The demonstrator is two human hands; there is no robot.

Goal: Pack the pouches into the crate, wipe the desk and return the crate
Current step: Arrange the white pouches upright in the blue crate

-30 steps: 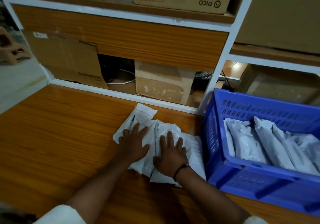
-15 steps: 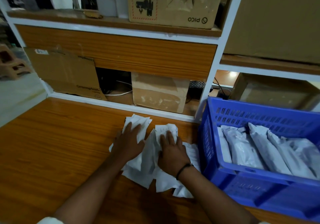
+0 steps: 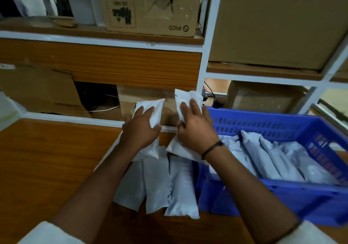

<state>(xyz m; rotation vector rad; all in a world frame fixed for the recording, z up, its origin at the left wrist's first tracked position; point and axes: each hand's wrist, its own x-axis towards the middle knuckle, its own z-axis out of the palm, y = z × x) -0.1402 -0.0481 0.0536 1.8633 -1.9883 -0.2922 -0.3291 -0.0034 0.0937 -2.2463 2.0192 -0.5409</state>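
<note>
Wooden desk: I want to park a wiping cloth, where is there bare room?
The orange-brown wooden desk is bare on the left, between the white shelf ledge behind and the white plastic pouches. Crowded at centre, where left hand and right hand grip those pouches, and right, where the blue plastic crate holds more pouches.

Single wide-angle view from head height, facing forward and down, close over the desk [image 3: 47,159], its wood filling the lower left, shelves [image 3: 206,55] along the far edge filling the top, crate [image 3: 282,196] at the right edge, partly cropped
</note>
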